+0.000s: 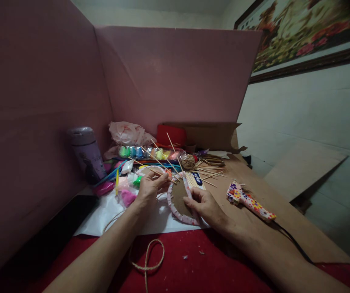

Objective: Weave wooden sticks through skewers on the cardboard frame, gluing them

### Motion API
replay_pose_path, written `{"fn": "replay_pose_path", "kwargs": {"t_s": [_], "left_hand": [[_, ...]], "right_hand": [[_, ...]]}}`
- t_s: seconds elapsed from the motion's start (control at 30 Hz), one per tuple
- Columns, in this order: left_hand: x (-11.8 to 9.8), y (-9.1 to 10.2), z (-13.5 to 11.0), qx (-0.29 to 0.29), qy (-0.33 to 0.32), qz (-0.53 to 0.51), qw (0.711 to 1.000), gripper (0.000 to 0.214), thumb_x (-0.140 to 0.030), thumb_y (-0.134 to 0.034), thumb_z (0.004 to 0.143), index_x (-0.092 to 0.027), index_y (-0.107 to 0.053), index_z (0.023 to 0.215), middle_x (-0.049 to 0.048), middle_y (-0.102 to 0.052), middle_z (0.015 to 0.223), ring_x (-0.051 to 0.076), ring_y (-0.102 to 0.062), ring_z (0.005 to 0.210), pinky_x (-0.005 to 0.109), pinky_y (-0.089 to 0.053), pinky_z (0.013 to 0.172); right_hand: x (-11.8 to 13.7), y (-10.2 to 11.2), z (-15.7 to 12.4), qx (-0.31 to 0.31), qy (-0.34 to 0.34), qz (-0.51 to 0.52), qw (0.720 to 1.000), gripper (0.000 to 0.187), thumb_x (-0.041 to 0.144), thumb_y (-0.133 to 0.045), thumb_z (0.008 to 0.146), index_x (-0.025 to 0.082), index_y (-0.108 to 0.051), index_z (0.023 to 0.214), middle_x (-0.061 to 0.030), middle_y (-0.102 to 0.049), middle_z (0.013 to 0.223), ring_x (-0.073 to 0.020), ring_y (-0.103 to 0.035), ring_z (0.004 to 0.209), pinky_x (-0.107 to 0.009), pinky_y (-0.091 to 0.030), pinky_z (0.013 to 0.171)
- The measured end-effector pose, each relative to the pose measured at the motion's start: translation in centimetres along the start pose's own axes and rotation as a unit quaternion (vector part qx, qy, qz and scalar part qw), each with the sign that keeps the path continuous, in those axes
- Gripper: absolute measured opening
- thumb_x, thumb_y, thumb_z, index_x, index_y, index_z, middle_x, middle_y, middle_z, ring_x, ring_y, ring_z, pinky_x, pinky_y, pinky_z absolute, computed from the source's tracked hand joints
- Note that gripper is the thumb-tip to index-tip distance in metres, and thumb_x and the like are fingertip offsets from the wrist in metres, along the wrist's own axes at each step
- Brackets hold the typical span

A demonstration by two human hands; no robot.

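Observation:
My right hand (pixel 207 205) grips the right edge of an oval cardboard piece (pixel 179 197), its thumb on the brown face. Pale pink, patterned wrapping covers the rim. Several thin wooden skewers (pixel 174 151) fan up and left from its top edge. My left hand (pixel 153 184) is closed at the upper left of the piece, fingertips pinched around the lowest skewer near its base. Whether twine is also between those fingers cannot be made out. A loop of twine (pixel 147 267) lies on the red cloth below, and more runs behind my left forearm.
A flowered glue gun (pixel 250 202) with a black cord lies on the cardboard sheet (pixel 297 234) at right. Loose skewers (pixel 213 171), a twine ball (pixel 188 161) and coloured clay packs (pixel 146 153) sit behind. A purple tumbler (pixel 87 156) and a black object (pixel 80 205) are left.

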State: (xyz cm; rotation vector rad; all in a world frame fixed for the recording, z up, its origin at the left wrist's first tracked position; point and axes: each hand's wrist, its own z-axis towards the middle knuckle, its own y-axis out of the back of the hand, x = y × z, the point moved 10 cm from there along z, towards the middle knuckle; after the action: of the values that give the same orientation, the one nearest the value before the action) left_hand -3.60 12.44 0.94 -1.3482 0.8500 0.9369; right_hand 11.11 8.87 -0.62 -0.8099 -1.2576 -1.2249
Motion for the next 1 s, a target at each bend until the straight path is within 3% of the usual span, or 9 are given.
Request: {"fn": "replay_pose_path", "kwargs": {"t_s": [1.0], "left_hand": [[0.11,0.08,0.04,-0.003,0.004,0.003,1.000,0.036,-0.028,-0.080,0.050,-0.015,-0.052,0.067,0.0029,-0.067,0.060,0.014,-0.062,0.053,0.023,-0.049,0.052]], "right_hand": [[0.29,0.04,-0.02,-0.003,0.002,-0.009,1.000,0.022,0.036,-0.060,0.068,0.017,-0.051,0.065,0.0018,-0.050,0.060,-0.0115,-0.043,0.056,-0.024,-0.035,0.051]]}}
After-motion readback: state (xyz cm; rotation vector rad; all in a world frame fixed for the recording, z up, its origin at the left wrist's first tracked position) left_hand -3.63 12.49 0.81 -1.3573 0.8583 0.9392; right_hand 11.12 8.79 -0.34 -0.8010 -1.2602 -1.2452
